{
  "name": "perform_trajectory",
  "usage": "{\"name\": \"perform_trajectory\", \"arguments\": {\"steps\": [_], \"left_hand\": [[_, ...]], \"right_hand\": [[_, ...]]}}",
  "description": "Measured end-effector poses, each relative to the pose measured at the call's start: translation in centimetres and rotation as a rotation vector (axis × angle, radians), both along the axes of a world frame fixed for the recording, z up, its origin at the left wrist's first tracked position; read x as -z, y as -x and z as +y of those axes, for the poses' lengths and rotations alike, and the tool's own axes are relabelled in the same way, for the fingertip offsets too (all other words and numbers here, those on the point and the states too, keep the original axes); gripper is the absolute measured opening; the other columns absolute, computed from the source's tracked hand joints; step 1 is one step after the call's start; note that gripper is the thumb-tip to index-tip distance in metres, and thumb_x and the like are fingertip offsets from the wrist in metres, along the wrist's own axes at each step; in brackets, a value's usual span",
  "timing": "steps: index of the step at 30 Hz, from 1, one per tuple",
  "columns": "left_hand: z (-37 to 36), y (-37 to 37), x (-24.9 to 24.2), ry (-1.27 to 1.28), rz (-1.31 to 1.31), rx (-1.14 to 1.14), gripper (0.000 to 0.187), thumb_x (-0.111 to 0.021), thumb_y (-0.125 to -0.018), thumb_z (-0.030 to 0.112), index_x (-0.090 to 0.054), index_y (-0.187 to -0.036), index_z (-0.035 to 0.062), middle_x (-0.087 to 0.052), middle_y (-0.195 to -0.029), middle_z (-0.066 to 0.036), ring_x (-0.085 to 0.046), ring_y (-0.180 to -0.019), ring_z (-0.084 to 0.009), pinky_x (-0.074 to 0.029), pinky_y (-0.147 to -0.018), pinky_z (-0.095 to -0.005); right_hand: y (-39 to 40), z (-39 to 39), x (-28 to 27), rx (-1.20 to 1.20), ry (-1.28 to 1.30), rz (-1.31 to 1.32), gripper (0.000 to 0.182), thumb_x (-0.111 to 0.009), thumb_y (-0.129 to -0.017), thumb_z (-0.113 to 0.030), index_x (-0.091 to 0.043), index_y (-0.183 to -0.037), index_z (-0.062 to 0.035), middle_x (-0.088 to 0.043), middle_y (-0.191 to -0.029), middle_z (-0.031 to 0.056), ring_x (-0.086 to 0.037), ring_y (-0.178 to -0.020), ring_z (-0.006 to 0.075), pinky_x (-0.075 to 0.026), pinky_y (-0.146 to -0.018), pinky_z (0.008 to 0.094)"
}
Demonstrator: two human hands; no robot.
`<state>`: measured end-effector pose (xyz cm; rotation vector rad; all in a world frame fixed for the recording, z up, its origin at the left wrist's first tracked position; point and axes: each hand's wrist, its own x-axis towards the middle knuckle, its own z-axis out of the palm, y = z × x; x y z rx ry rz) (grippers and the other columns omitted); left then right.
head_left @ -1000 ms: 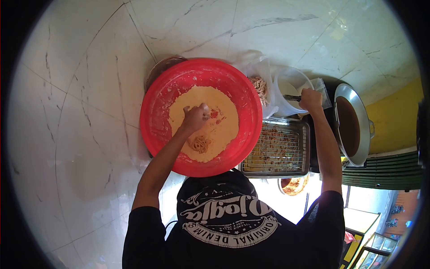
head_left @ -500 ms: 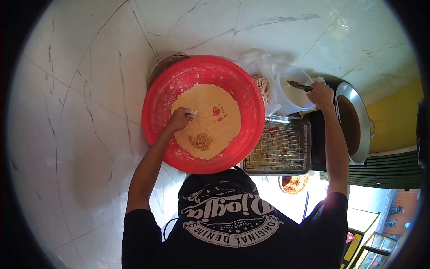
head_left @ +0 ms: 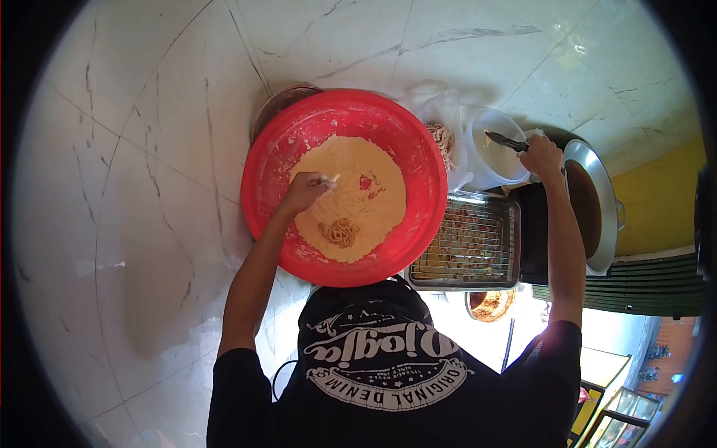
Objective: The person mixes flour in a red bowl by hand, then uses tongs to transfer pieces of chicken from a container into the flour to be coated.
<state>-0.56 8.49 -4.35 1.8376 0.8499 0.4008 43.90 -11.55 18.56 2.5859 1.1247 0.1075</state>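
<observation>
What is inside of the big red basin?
The red basin holds pale yellow powder and coiled strands. The left hand hides some powder; powder hides most of the bottom.

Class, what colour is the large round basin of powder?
The large round basin is red, head view.

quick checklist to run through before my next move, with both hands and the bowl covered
1. Right hand has a grip on the tongs: ok
2. Far end of the tongs over the clear tub: ok
3. Coiled strands lying on the powder, apart from the left hand: ok
4. Powder unbroken: not ok, red patches of the bowl show through
5. Left fingers free of anything: cannot tell, something pale shows at their tips, maybe just powder
6. Wire rack clear of both hands: ok
</observation>
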Motion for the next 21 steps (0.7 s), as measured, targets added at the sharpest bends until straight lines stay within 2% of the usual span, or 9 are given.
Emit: {"name": "perform_trajectory", "arguments": {"steps": [2, 5, 9, 11, 12, 14, 17, 21], "left_hand": [[0.6, -0.2, 1.0, 0.066, -0.118, -0.111, 0.024, -0.070, -0.081, 0.012, -0.064, -0.097, -0.0049, -0.069, -0.084, -0.010, -0.064, -0.074, -0.0132, -0.049, -0.068, -0.0277], [0.6, -0.3, 0.1, 0.106, -0.150, -0.101, 0.024, -0.070, -0.081, 0.010, -0.063, -0.096, -0.0060, -0.069, -0.084, -0.011, -0.066, -0.074, -0.0146, -0.050, -0.068, -0.0281], [0.2, -0.2, -0.5, 0.004, -0.052, -0.080, 0.022, -0.068, -0.081, 0.008, -0.062, -0.097, -0.0067, -0.069, -0.086, -0.011, -0.066, -0.078, -0.0149, -0.050, -0.070, -0.0273], [0.1, -0.1, -0.3, 0.185, -0.125, -0.061, 0.017, -0.062, -0.086, 0.004, -0.061, -0.099, -0.0069, -0.066, -0.088, -0.007, -0.061, -0.084, -0.0113, -0.047, -0.076, -0.0250], [0.1, 0.0, 0.1, 0.187, -0.123, -0.061, 0.017, -0.062, -0.086, 0.004, -0.061, -0.099, -0.0069, -0.066, -0.088, -0.007, -0.061, -0.084, -0.0113, -0.047, -0.076, -0.0250], [0.3, -0.3, 0.7, 0.179, -0.144, -0.019, 0.024, -0.067, -0.082, 0.010, -0.064, -0.100, -0.0053, -0.070, -0.088, -0.011, -0.065, -0.081, -0.0141, -0.048, -0.072, -0.0263], [-0.5, -0.5, -0.5, 0.147, -0.082, -0.011, 0.024, -0.067, -0.083, 0.012, -0.064, -0.100, -0.0047, -0.069, -0.087, -0.010, -0.064, -0.081, -0.0135, -0.048, -0.073, -0.0262], [-0.5, -0.1, -0.6, 0.126, -0.062, -0.021, 0.023, -0.068, -0.084, 0.013, -0.064, -0.098, -0.0044, -0.069, -0.084, -0.009, -0.063, -0.080, -0.0128, -0.048, -0.072, -0.0264]], "right_hand": [[0.0, 0.0, 0.0, -0.008, -0.023, -0.041, 0.037, -0.065, -0.075, -0.027, -0.066, -0.108, -0.0122, -0.066, -0.108, 0.0139, -0.064, -0.101, 0.0312, -0.052, -0.085, 0.0422], [-0.4, -0.3, 0.5, -0.030, -0.075, -0.027, 0.035, -0.065, -0.075, -0.027, -0.067, -0.106, -0.0117, -0.067, -0.107, 0.0134, -0.065, -0.100, 0.0312, -0.052, -0.085, 0.0426], [-0.3, 0.1, 0.7, -0.014, 0.000, -0.013, 0.034, -0.067, -0.074, -0.027, -0.068, -0.103, -0.0111, -0.067, -0.106, 0.0128, -0.065, -0.100, 0.0307, -0.053, -0.084, 0.0419], [-0.3, 0.3, 1.8, -0.022, 0.031, -0.013, 0.032, -0.067, -0.073, -0.025, -0.069, -0.102, -0.0103, -0.067, -0.106, 0.0125, -0.066, -0.099, 0.0304, -0.054, -0.083, 0.0411], [-0.2, 0.3, 2.9, -0.022, 0.033, -0.012, 0.032, -0.067, -0.073, -0.025, -0.069, -0.102, -0.0103, -0.067, -0.106, 0.0125, -0.066, -0.099, 0.0304, -0.054, -0.083, 0.0411], [0.0, 0.5, 4.7, -0.065, 0.131, -0.025, 0.030, -0.066, -0.074, -0.023, -0.069, -0.100, -0.0096, -0.068, -0.105, 0.0128, -0.066, -0.098, 0.0298, -0.054, -0.082, 0.0407], [1.1, 1.0, 5.2, -0.051, 0.167, 0.005, 0.027, -0.064, -0.074, -0.021, -0.069, -0.098, -0.0093, -0.068, -0.103, 0.0133, -0.066, -0.098, 0.0300, -0.054, -0.082, 0.0409], [0.1, 1.0, 3.7, -0.040, 0.057, 0.010, 0.028, -0.065, -0.074, -0.020, -0.068, -0.099, -0.0088, -0.069, -0.101, 0.0127, -0.067, -0.097, 0.0304, -0.054, -0.082, 0.0405]]}}
